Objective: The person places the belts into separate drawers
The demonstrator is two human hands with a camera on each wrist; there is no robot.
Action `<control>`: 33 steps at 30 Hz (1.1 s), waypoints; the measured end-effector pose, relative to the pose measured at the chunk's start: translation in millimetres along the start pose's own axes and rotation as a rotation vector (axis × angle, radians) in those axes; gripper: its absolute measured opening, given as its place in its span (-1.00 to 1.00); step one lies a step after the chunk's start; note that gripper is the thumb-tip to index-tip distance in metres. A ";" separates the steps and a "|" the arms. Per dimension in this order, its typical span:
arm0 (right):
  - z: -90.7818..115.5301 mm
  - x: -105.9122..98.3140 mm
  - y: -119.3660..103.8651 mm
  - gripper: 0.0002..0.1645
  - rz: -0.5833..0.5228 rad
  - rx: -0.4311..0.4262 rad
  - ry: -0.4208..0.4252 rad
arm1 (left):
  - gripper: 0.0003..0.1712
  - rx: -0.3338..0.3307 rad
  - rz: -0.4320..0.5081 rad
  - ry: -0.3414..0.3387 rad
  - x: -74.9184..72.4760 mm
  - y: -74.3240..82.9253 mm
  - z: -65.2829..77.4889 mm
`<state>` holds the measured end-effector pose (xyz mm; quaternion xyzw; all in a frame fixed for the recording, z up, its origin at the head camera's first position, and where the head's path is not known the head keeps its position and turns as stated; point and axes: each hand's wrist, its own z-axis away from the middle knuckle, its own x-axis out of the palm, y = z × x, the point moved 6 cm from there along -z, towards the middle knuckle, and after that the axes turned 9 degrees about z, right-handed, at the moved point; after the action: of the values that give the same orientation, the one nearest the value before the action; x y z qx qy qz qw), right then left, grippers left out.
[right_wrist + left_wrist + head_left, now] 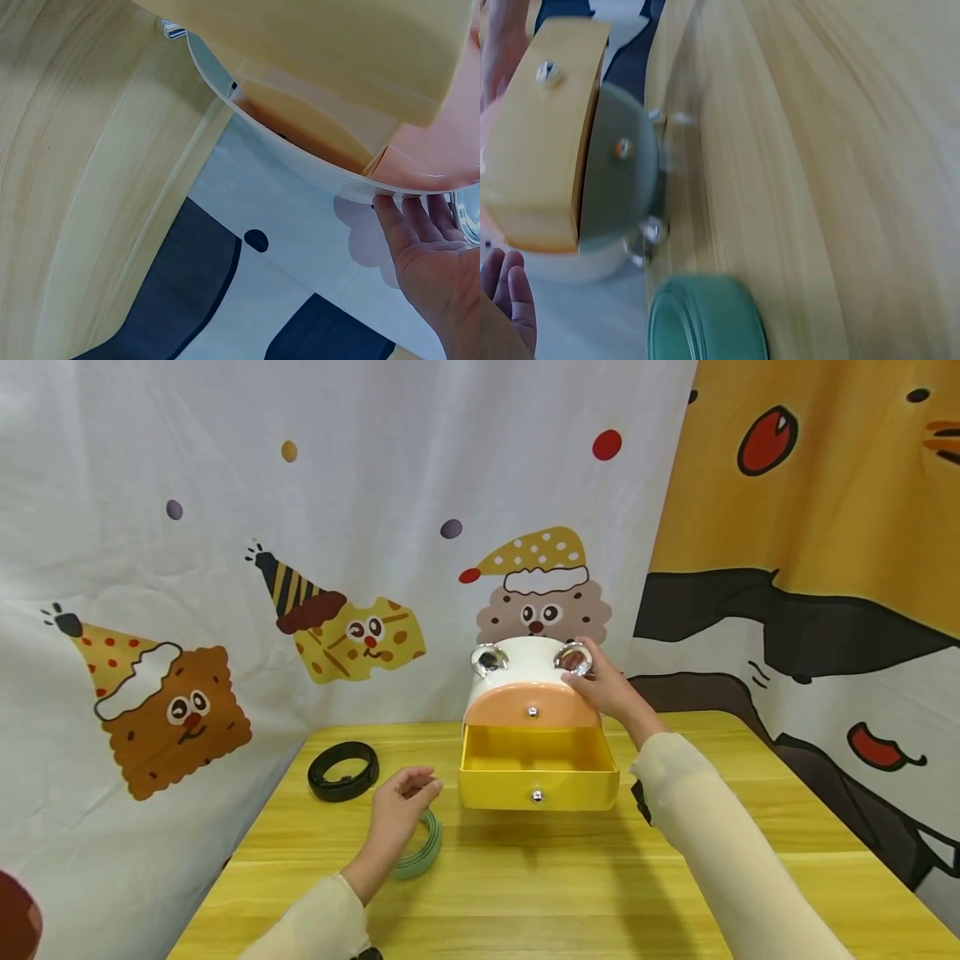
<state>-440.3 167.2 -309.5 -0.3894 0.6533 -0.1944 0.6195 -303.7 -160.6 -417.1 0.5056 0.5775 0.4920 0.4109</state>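
Note:
A drawer box (534,660) shaped like an animal head has a white top, silver ring eyes and a closed peach upper drawer (510,700). Its yellow drawer (480,791) is pulled out, and no contents show inside. Below it, the left wrist view reveals a pale green rounded front (619,187). My right hand (606,687) holds the box at its right eye, thumb in front; in the right wrist view its fingers (420,221) lie against the white shell. My left hand (397,810), fingers loosely bent and holding nothing, hovers beside a coiled green belt (429,858).
A coiled black belt (322,788) lies at the back left of the wooden table (510,893). Behind the table hangs a printed cloth (375,460) with cartoon figures. Silver feet (654,229) stand under the box.

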 end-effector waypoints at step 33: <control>2.4 1.4 -2.1 -0.11 -0.027 0.007 -0.019 | -0.47 -0.132 -0.318 -0.148 -102.4 -42.3 -7.5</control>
<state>-437.3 165.4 -309.2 -0.3977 0.6415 -0.2014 0.6243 -303.1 -263.1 -459.8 0.4149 0.5847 0.4190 0.5572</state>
